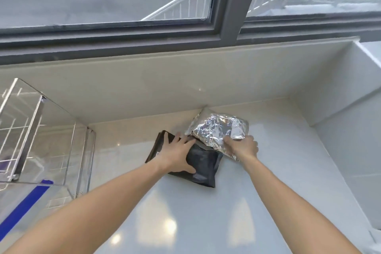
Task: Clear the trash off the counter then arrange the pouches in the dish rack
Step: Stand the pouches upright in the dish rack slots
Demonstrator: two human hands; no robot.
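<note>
A black pouch [203,166] lies flat on the white counter [206,222], near the back wall. My left hand [178,155] rests on top of it, fingers spread and thumb hooked round its near side. A crinkled silver foil pouch [216,130] lies partly over the black one's far right corner. My right hand [242,146] pinches the foil pouch at its near edge. The metal dish rack [26,130] stands at the left, well apart from both pouches.
A beige tiled wall [165,82] and a dark-framed window [226,16] run behind the counter. A white ledge [350,97] rises at the right. A clear tray with a blue strip [26,204] sits under the rack.
</note>
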